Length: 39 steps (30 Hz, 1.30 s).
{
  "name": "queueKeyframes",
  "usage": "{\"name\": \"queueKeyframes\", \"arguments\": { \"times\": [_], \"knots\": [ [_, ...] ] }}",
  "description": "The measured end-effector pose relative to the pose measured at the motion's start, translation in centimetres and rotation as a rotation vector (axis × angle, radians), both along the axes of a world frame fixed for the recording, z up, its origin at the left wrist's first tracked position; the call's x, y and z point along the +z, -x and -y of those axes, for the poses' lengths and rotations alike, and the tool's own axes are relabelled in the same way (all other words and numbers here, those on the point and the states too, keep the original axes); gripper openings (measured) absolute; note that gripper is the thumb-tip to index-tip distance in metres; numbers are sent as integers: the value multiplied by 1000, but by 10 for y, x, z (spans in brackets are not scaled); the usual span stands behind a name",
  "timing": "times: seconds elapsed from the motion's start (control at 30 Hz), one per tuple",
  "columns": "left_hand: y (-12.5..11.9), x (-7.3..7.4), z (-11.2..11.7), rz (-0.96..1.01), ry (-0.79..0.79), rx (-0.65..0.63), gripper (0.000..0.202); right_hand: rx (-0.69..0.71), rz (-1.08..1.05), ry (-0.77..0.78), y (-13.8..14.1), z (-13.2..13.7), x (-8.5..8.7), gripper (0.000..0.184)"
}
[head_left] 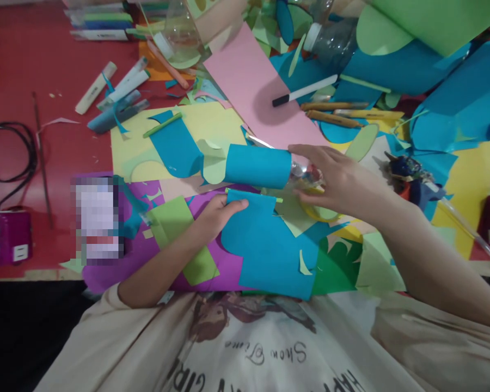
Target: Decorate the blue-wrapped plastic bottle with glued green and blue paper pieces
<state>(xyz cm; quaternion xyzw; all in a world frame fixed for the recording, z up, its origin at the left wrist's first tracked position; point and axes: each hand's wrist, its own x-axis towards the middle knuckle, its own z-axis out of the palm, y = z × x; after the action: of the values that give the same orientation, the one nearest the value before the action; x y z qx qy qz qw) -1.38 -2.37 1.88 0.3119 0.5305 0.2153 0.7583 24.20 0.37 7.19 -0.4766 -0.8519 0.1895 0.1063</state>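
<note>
My left hand [222, 215] pinches the upper left corner of a blue paper piece [251, 223], thumb on top. A thin green strip runs along this piece's top edge. Just above lies a clear plastic bottle [304, 170] on its side, wrapped in blue paper [258, 166]. A pale green rounded paper shape [214, 163] is at the wrapped bottle's left end. My right hand [330, 177] curves around the bare right end of the bottle, fingers above and thumb below. A yellow tape roll [320, 209] lies partly under that hand.
Blue [277, 267], purple [232, 272] and yellow paper [126, 136] cover the table. A black-capped marker [304, 91] rests on pink paper [237, 71]. Markers [124, 87] and a blurred-out phone [100, 218] lie left. Another clear bottle [335, 43] lies at the back.
</note>
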Motion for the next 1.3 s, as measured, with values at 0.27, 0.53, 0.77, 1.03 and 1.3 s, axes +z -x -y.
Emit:
{"name": "queueKeyframes", "arguments": {
  "times": [0.27,0.53,0.77,1.03,1.3],
  "knots": [
    [-7,10,-6,-41,-29,55,32,36,-24,-114,-4,-1,-1,54],
    [-8,11,-6,-102,-43,66,31,3,-58,-136,-1,5,-5,60],
    [-11,18,-9,-48,-39,85,30,58,-65,-173,0,5,-5,59],
    [-10,14,-8,-15,-52,73,31,42,-45,-133,2,6,-5,59],
    [-10,16,-8,-35,-65,69,28,34,-58,-177,5,7,-5,55]
  ]
}}
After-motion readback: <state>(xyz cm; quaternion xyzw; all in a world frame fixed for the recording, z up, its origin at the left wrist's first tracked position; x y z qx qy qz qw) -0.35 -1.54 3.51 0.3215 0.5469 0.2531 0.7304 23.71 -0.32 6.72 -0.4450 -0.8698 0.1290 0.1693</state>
